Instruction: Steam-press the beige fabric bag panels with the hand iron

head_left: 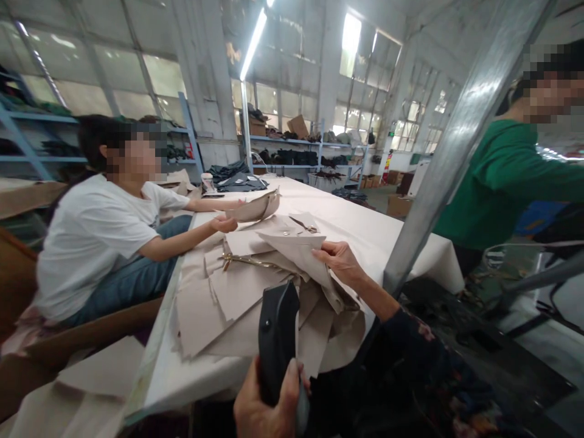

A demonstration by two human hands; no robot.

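Observation:
My left hand, low in the middle of the view, is closed around a black handheld tool with a curved upper end; its exact kind I cannot tell. Farther up, my right hand pinches the edge of a beige fabric piece between thumb and fingers. That piece is lifted over a loose pile of beige fabric pieces on the table. Brass-coloured scissors lie on the pile, left of my right hand. Just beyond it lies a smaller pair of scissors.
Across the table's left side, a seated person in a white shirt holds a beige piece. A metal post rises right of the white table. Behind it stands a person in green. Dark folded cloth lies at the back.

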